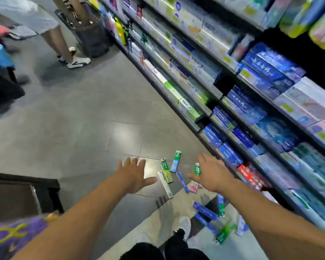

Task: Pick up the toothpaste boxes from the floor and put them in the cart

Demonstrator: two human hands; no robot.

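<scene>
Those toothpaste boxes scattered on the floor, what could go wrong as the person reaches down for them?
1. The toothpaste boxes lie spread from ahead of the hands back to the person's shoe, so a step forward might crush one.
2. Both the left hand and right hand are open and empty above the pile; a hasty grab could knock boxes under the shelf.
3. Another shopper stands in the aisle and could walk into the mess.

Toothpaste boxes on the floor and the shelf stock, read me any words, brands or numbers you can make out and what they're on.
None can be read.
Toothpaste boxes on the floor: print too small and blurred.
Boxes on the shelves: lettering smeared by motion blur.
Shelf-edge price tags: blurred.
</scene>
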